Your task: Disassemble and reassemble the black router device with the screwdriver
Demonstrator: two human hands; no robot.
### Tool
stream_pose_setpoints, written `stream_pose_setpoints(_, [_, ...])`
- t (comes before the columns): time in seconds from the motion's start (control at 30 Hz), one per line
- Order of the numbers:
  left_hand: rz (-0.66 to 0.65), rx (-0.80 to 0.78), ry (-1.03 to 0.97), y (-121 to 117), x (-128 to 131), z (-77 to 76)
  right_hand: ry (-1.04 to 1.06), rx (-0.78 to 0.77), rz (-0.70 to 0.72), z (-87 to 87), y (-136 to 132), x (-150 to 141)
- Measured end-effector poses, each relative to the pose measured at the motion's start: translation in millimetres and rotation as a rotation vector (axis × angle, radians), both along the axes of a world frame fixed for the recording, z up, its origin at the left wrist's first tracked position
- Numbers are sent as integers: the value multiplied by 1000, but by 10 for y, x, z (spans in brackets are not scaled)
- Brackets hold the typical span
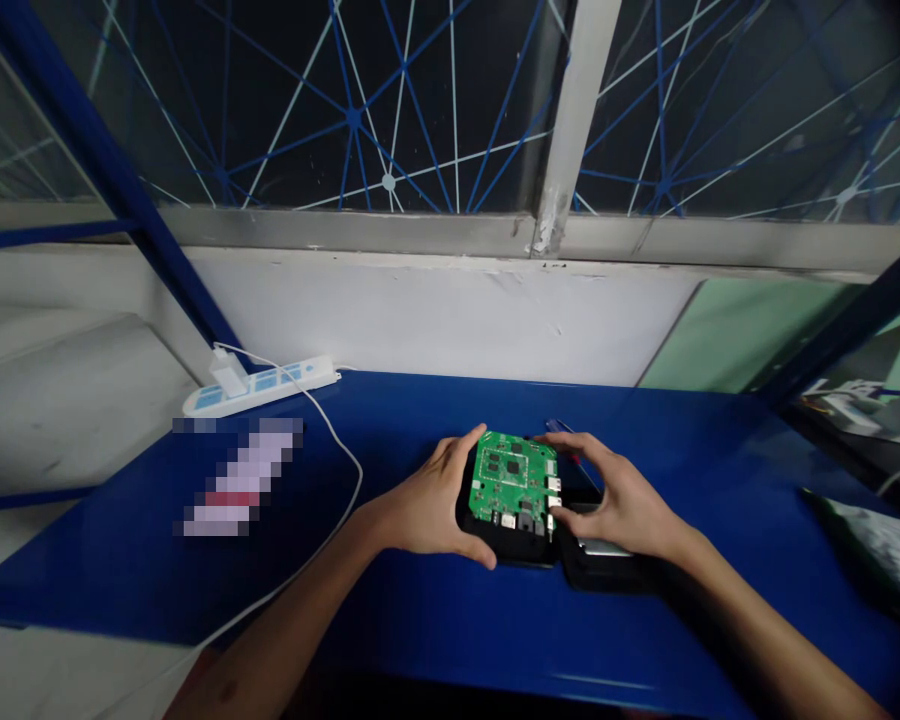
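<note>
At the middle of the near edge of the blue surface (435, 640), a smooth, shiny finish is seen. Farther in, near the middle of the surface, a black case (521, 548) is seen under a green board (514, 475). The left side of the board and case is cupped by the left hand (427, 500), with its thumb by the case's near edge. The board's right side, where metal sockets are lined up, is touched by the right thumb, and its far right corner is reached by the right hand (630, 500). On both hands, fingers and thumb are spread apart; whether anything is squeezed cannot be told.

The step in hand seems to be the board being steadied at the case. For any move, a soft, even hold by the edges is called for, as small hard chips are set all over the flat, square-like board.

A black part (607, 575) is partly hidden under the right hand. Toward the right edge, a crinkly silver packet (881, 545) is seen. To the left, a pinkish patch (247, 470) is too blurred to be named. Near the far left corner, a long white power strip (277, 382) is crossed by a thin, bendy cord (356, 470).
</note>
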State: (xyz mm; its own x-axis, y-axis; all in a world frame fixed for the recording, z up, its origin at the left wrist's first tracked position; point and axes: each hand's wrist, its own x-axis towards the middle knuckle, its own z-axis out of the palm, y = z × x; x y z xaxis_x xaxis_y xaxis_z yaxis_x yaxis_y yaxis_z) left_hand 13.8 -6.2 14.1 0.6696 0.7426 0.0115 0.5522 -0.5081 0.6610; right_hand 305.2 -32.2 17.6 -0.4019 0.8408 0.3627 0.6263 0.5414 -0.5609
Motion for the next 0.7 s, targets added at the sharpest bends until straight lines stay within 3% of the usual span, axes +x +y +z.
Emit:
stream_pose_setpoints(0.23, [-26,152,-193,-17,33,48,42,-15,-6,10,-19,8])
stream_pose_setpoints(0.43, [-74,230,-195,2,43,13,64,-7,40,22,-38,-5])
stream_pose_setpoints(0.7, [-24,340,-261,-5,63,-14,-7,71,100,-17,-57,-20])
